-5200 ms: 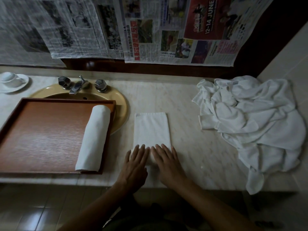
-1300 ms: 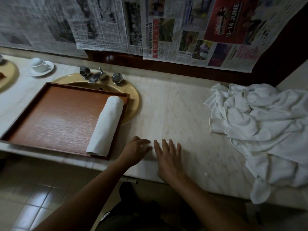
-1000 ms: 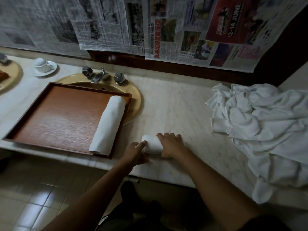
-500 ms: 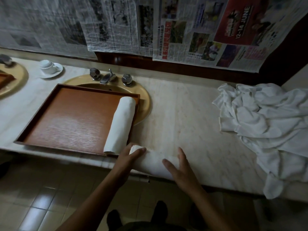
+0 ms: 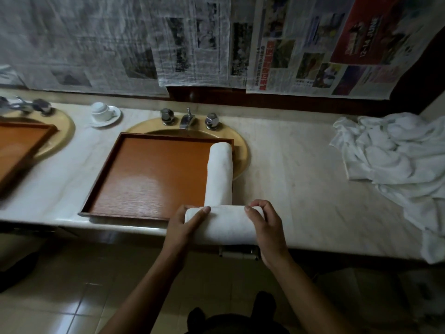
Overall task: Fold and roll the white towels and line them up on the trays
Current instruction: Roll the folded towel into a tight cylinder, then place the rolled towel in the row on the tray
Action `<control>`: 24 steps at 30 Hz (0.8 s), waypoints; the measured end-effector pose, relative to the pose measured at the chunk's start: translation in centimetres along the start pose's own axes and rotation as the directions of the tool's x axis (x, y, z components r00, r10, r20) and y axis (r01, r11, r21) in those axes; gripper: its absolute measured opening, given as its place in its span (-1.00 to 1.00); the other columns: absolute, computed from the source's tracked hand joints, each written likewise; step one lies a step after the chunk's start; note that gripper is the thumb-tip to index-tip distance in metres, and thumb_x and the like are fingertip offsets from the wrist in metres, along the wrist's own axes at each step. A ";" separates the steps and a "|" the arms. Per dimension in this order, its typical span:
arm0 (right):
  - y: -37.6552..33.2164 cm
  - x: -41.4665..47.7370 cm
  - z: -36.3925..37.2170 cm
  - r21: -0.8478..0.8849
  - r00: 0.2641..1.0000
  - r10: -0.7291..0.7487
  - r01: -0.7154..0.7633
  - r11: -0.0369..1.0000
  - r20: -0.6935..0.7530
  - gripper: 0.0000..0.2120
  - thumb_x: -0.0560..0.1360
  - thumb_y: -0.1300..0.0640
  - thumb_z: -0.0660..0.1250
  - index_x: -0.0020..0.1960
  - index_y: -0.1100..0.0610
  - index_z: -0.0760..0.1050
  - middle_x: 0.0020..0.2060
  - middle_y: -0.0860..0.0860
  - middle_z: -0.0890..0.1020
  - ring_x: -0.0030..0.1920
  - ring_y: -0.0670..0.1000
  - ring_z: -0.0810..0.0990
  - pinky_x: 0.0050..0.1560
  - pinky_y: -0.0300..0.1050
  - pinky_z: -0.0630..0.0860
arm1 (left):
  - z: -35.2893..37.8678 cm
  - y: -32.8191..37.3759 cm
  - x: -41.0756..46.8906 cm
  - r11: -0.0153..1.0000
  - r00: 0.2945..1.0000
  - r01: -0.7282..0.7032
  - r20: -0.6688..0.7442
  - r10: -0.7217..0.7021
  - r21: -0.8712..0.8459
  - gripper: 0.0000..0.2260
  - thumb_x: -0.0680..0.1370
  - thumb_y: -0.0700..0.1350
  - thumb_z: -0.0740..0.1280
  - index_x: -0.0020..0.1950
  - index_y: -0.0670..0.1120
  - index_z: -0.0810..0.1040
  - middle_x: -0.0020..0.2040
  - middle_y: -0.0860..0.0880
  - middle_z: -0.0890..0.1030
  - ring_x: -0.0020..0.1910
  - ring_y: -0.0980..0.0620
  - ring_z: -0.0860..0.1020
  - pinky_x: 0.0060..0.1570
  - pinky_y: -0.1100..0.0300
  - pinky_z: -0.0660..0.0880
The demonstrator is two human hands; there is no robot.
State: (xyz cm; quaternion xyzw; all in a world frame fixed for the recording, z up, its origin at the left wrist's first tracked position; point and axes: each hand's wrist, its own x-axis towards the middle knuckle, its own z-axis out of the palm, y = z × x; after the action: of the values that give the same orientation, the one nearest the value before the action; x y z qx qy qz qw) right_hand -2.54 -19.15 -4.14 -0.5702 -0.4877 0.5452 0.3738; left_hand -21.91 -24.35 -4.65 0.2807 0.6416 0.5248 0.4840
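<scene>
Lower centre of the frame: both hands are on a rolled towel (image 5: 224,224), held crosswise at the front edge of the counter (image 5: 301,189). The left hand (image 5: 186,225) wraps the left end, thumb laid over the top. The right hand (image 5: 267,227) curls round the right end, fingertips hooked over the far side.

It looks like soft, light cloth, so weight shouldn't be a problem. Springing open is the likelier trouble. I'd say an end-to-end grip suits it, with the loose flap pinned underneath. A squeeze in the middle would probably flatten it.

Just beyond, a second roll (image 5: 220,174) lies lengthwise along the right side of the tray (image 5: 103,174). Its near end meets the held roll in this view, though I can't tell if they touch. The tray sits over a yellow sink (image 5: 240,150). At right of the frame, well apart, waits a heap of loose towels (image 5: 395,160). At far left another tray (image 5: 21,143) shows, with a cup (image 5: 102,112) behind it.
</scene>
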 end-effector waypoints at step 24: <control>-3.2 11.5 8.2 -0.436 0.995 -0.043 0.077 0.897 0.087 -0.61 0.60 -0.18 0.32 0.36 -0.08 0.40 0.25 -0.11 0.51 0.19 -0.05 0.54 0.01 -0.10 0.54 | -6.2 0.9 7.2 0.900 0.998 -0.065 0.026 0.060 0.431 -0.41 0.41 0.40 0.44 0.32 0.24 0.34 0.14 0.23 0.52 0.05 0.14 0.59 -0.08 0.07 0.65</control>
State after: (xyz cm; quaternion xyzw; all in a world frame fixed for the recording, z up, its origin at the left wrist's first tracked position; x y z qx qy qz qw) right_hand -11.91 -8.12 -5.05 -0.6033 -0.6291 0.4307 0.2340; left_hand -30.43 -20.31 -6.26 0.4045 0.7294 0.3834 0.3967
